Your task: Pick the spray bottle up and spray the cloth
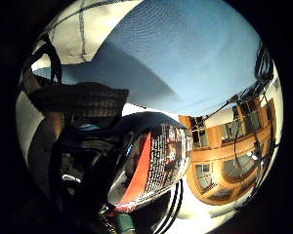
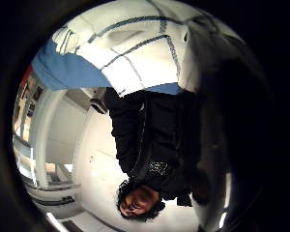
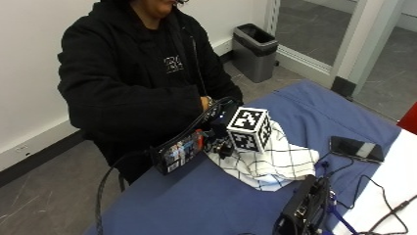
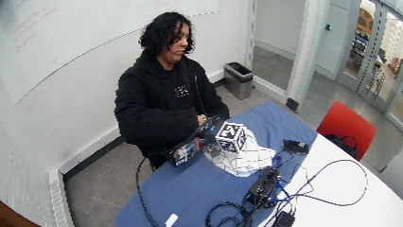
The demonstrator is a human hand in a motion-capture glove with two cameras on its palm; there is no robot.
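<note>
The right hand has its grip closed around the black spray bottle, holding it tilted above the blue surface, just beside the white checked cloth. The cloth lies crumpled on the surface near a phone.

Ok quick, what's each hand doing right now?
Right hand: holding the spray bottle beside the cloth.
Left hand: cannot be told, hidden.

Gloved right hand: fingers hidden behind marker rig. Dark labelled spray bottle: nozzle hidden. White checked cloth: partly covered.
</note>
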